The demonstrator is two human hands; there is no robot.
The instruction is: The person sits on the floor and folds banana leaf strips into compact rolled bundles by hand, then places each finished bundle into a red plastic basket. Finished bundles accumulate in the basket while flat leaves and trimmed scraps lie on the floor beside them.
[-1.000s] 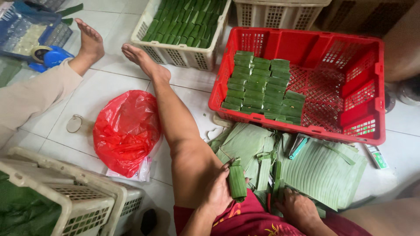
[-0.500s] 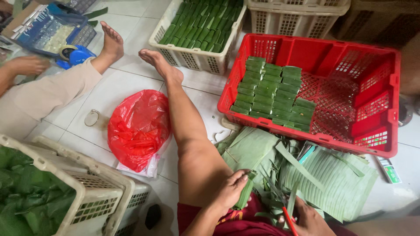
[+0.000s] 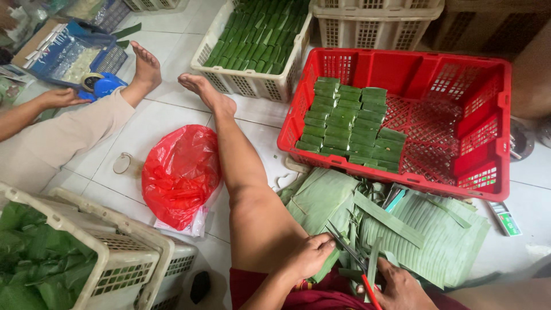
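The red crate stands roughly half filled with wrapped green parcels; cut banana leaves remain. The left hand is closed on a leaf-wrapped parcel. The right hand grips scissors.

Small food-packing workplace, floor-level, apparently home-run. White tiled floor serving as work surface, with bare legs stretched across it. Red crate near the floor's far right, partly filled with rows of green leaf-wrapped parcels. White basket beside it holding more parcels. Cut banana leaves spread at the near edge. Further baskets of leaves at near left; red bag between the legs.
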